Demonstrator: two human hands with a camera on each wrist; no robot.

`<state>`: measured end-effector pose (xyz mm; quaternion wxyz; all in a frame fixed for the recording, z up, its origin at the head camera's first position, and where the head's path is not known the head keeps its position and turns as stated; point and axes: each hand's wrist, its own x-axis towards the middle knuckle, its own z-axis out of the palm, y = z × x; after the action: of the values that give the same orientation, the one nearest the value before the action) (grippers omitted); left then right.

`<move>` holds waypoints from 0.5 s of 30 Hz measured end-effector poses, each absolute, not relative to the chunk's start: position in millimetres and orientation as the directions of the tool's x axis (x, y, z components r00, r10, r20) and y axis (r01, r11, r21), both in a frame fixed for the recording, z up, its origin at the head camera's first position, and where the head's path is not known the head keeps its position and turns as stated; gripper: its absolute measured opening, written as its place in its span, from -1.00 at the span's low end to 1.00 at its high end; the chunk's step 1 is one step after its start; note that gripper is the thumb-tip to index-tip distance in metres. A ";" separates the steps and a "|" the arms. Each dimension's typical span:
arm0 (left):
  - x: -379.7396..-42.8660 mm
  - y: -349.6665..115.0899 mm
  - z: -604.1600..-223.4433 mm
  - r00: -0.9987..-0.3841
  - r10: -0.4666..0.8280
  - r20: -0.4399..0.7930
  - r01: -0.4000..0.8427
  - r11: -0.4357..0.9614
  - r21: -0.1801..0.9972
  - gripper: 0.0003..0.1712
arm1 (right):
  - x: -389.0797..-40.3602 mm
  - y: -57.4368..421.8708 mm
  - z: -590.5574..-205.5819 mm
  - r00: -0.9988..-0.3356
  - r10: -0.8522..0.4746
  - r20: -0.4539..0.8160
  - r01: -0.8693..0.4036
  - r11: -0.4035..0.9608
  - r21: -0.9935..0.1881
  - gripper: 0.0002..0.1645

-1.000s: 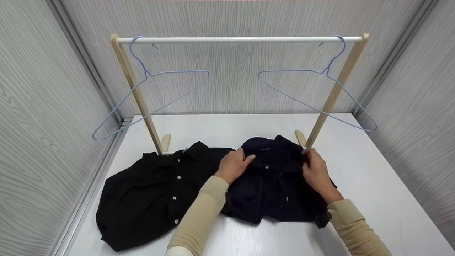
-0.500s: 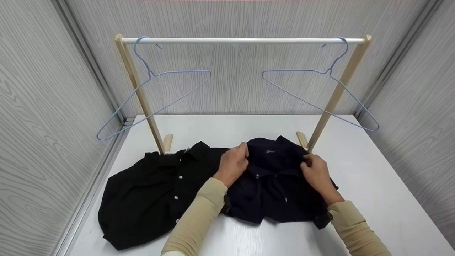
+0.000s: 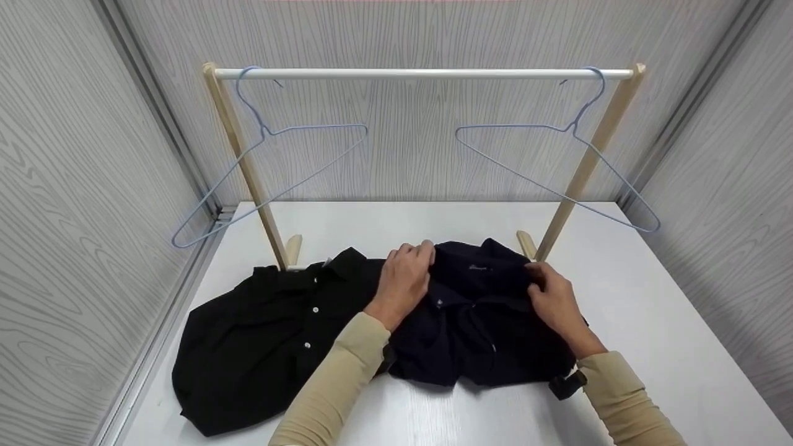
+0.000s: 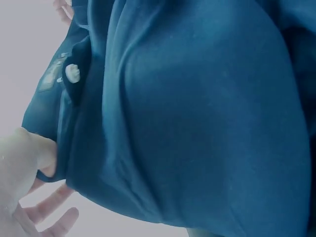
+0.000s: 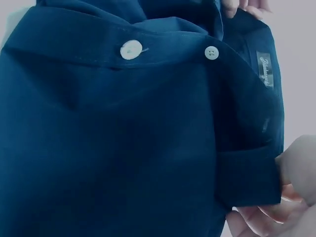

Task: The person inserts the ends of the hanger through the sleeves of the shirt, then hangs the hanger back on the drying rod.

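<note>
A navy shirt (image 3: 477, 347) lies on the table, its collar pulled apart so that the pale neck label (image 5: 265, 69) shows. My left hand (image 3: 404, 282) pinches the left side of the collar, thumb on the inside in the left wrist view. On the opposite side, my right hand (image 3: 554, 300) grips the collar edge between thumb and fingers. White buttons (image 5: 131, 50) run down the placket below the neck. Beside it, a black shirt (image 3: 248, 347) with white buttons lies flat, partly covered by my left forearm.
Behind the shirts stands a wooden rack with a white rail (image 3: 409, 74). Two blue wire hangers hang from it, a left hanger (image 3: 316, 127) and a right hanger (image 3: 514, 127). Patterned panels enclose the white table (image 3: 657, 347) at the back and sides.
My left hand has moved up and drawn the left collar side back, spreading the neck so the label shows more. My right hand has shifted little, still gripping the collar.
</note>
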<state>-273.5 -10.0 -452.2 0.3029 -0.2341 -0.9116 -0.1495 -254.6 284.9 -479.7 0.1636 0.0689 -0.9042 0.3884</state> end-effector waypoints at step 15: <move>-270.6 -34.4 -432.0 -0.703 0.297 0.646 0.481 0.868 0.124 -0.62 | -247.1 277.1 -439.6 -0.831 0.066 0.552 -0.386 0.645 -0.659 -0.77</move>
<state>-270.6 -34.4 -432.0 0.3211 -0.2134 -0.9115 -0.1430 -247.1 277.1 -439.6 0.2755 0.0926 -0.8641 0.4109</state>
